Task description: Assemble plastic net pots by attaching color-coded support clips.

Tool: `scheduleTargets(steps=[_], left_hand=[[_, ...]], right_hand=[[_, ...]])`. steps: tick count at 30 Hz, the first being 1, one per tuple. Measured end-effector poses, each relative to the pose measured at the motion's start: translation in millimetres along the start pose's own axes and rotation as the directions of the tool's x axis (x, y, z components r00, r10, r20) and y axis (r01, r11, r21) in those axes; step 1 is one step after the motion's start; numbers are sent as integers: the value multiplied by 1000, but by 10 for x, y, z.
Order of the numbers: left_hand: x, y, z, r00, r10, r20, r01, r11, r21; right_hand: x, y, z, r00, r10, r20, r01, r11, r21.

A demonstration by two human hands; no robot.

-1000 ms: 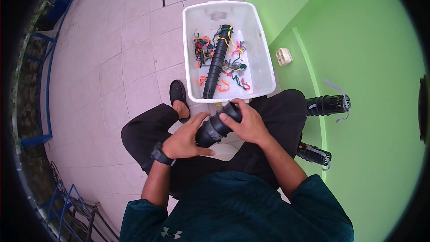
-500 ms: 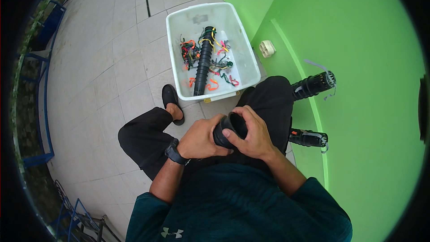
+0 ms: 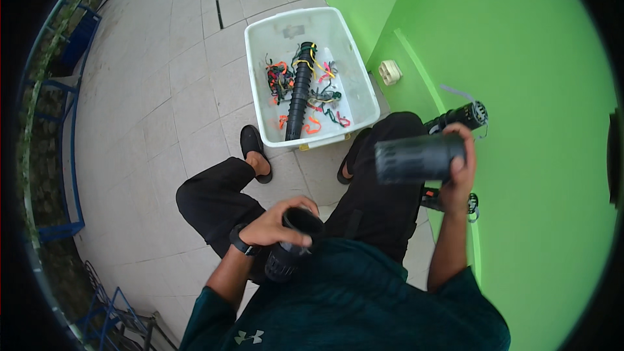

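My left hand (image 3: pixel 276 224), with a black watch on its wrist, grips a black net pot (image 3: pixel 285 262) over my lap. The pot's open rim tilts up and its slotted lower part shows below my fingers. Out to the right, my right hand (image 3: pixel 461 172) is wrapped round the rim end of another black net pot (image 3: pixel 413 160). That pot lies sideways in the air, slotted end pointing left, slightly blurred. Behind it, a stack of black net pots (image 3: pixel 452 119) sits against the green wall, and a second stack (image 3: pixel 433 200) is partly hidden by my right hand and arm.
A white plastic bin (image 3: pixel 258 114) stands on the tiled floor ahead of my feet. Inside lie a long stack of black net pots (image 3: pixel 299 94) and tangled coloured strips (image 3: pixel 281 79). A cream-coloured wall socket (image 3: pixel 390 72) is at the right. Blue metal frames (image 3: pixel 77 130) line the far left.
My hands have come apart, each now with its own black net pot. The right hand has swung up and right toward the wall; the left has shifted slightly down.
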State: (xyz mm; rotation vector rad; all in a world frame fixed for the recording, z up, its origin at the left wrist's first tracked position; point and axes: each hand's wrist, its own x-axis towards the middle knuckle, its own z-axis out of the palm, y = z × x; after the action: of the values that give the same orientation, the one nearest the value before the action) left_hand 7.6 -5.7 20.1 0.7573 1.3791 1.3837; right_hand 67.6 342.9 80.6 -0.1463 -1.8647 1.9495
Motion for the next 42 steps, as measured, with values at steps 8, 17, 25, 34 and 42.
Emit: scheduleTargets(steps=[8,17,25,34,42], left_hand=[[371,133,318,822,70,-565,82,968,238],[486,-135,625,676,200,-709,244,847,472],[381,-7,473,782,83,-617,163,929,331],[366,175,442,815,113,-568,93,942,321],[379,168,630,616,180,-766,274,863,423]], right_hand=[[-89,236,708,938,104,329,54,897,-438],[-460,405,1114,861,329,388,52,702,-710],[-316,383,1089,838,174,517,167,820,-547],[-236,238,1069,832,99,546,188,875,-446],[-83,216,1111,936,57,347,142,842,-521]])
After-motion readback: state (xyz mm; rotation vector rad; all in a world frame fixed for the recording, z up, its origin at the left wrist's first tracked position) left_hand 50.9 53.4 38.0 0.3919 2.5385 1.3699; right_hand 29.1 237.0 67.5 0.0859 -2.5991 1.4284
